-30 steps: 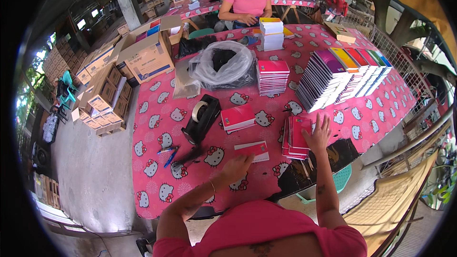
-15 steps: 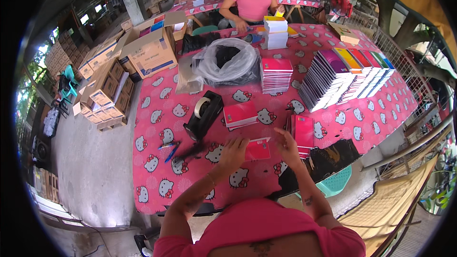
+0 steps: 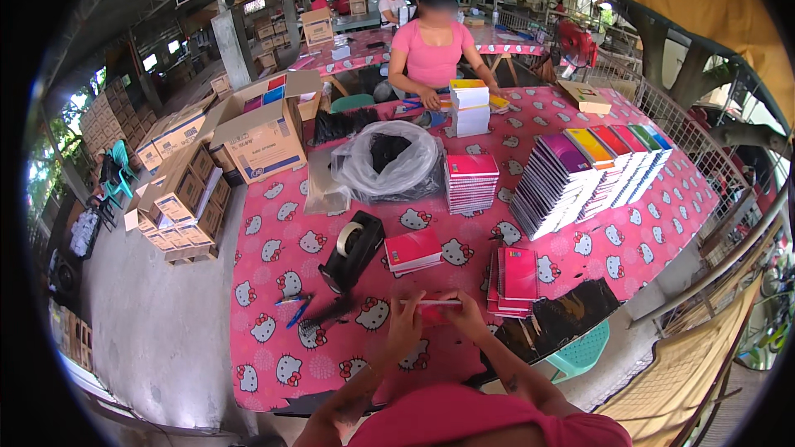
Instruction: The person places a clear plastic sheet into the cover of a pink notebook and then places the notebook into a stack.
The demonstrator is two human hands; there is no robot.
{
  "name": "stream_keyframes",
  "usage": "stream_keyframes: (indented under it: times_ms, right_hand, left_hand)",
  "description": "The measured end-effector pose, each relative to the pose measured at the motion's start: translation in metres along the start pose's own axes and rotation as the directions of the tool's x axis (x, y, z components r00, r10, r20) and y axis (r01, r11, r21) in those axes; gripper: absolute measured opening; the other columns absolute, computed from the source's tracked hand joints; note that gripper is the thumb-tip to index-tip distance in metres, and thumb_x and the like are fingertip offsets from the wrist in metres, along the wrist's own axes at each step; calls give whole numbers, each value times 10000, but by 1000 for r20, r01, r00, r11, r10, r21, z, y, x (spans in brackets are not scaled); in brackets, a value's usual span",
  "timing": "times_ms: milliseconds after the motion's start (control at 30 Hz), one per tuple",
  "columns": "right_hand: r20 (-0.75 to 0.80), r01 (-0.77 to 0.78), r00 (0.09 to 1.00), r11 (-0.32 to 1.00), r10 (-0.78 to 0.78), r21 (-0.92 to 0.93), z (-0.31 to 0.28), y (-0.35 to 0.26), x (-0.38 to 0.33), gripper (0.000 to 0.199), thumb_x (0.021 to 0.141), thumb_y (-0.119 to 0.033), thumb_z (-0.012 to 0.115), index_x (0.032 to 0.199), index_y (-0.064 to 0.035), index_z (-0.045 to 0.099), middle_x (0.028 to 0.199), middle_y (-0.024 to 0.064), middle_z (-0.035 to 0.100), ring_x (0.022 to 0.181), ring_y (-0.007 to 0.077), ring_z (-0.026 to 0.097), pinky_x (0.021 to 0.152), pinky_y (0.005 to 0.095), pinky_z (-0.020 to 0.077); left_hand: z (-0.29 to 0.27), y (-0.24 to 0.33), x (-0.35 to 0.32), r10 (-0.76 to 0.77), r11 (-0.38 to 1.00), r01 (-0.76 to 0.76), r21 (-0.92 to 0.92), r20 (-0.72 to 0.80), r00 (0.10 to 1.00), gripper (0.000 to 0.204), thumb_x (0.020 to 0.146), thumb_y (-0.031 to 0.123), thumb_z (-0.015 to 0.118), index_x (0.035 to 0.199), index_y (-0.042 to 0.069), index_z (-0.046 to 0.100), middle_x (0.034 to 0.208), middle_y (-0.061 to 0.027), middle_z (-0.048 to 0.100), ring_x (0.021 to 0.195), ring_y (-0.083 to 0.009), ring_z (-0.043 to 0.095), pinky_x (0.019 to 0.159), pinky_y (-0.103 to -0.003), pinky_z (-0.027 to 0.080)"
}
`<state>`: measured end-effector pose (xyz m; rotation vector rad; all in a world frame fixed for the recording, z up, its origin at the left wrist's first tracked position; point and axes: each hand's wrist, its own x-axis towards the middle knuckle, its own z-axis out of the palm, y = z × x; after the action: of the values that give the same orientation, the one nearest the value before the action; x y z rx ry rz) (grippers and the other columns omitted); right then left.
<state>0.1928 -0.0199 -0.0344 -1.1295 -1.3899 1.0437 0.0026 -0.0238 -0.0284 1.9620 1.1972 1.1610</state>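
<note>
Between my two hands a small red notebook (image 3: pixel 432 314) stands tilted, its pale edge turned up, just above the table. My left hand (image 3: pixel 405 327) is closed on its left side, and my right hand (image 3: pixel 469 319) grips its right side. Right beyond them lies a short pile of red notebooks (image 3: pixel 413 248). A stack of red spiral notebooks (image 3: pixel 519 276) rests to the right of my right hand. To the left of the short pile sits a black tape dispenser (image 3: pixel 352 252).
Blue pens (image 3: pixel 298 311) lie at left. Farther off are a plastic-lined bundle (image 3: pixel 389 161), a tall red notebook stack (image 3: pixel 472 182) and multicoloured spiral notebooks (image 3: pixel 571 178). Cardboard boxes (image 3: pixel 261 141) stand at the table's left. Across the table a person (image 3: pixel 432 54) handles things beside a white-sided stack.
The red notebook has gone from lying flat to tilted up. My right hand, earlier raised beside it, now holds it with my left. The view has tipped upward.
</note>
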Motion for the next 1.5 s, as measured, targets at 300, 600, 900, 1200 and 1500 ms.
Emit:
stream_keyframes:
  times_ms: [300, 600, 900, 1200, 1500]
  right_hand:
    - [-17, -67, 998, 998, 67, 2, -9, 10, -9, 250, 837, -43, 735, 1077, -35, 668, 997, 40, 694, 945, 106, 618, 852, 266, 490]
    - [127, -112, 986, 993, 106, 37, -11, 16, -4, 292, 848, -20, 711, 1138, -36, 686, 998, 30, 699, 937, 88, 611, 835, 257, 491]
    - [143, -54, 989, 992, 38, 111, -7, 31, -1, 304, 847, -6, 688, 1150, -27, 690, 1017, 21, 691, 958, 92, 603, 833, 257, 489]
    - [151, -144, 980, 984, 128, 105, -9, 34, -5, 307, 859, -27, 684, 1166, -24, 690, 1057, 14, 690, 975, 87, 594, 846, 263, 488]
    - [170, -2, 985, 1000, 5, -19, -15, 21, -4, 323, 894, -70, 670, 1212, -7, 664, 1099, 22, 704, 1016, 94, 594, 913, 284, 480]
  left_hand:
    - [-105, -51, -29, -98, 568, 283, 773, -278, 956, 407, 817, 173, 675, 1200, 56, 599, 1122, -190, 553, 1035, -376, 533, 843, -501, 453]
    - [-117, -71, -22, 128, 489, 144, 860, -234, 964, 278, 895, 154, 628, 1155, 58, 607, 985, -131, 589, 878, -297, 591, 733, -443, 475]
    - [-21, -41, -17, -425, 886, 365, -285, -185, 886, 407, 907, 68, 591, 1305, 13, 521, 1095, -170, 592, 1052, -277, 603, 883, -393, 477]
    - [-18, 6, -5, -509, 819, 520, -241, 111, 853, 507, 925, 61, 544, 1423, 41, 453, 846, -103, 608, 714, -182, 544, 665, -357, 456]
    - [-56, 10, 5, -365, 931, 347, -116, -238, 900, 280, 975, 197, 599, 1191, 20, 575, 693, -114, 550, 593, -242, 524, 572, -367, 436]
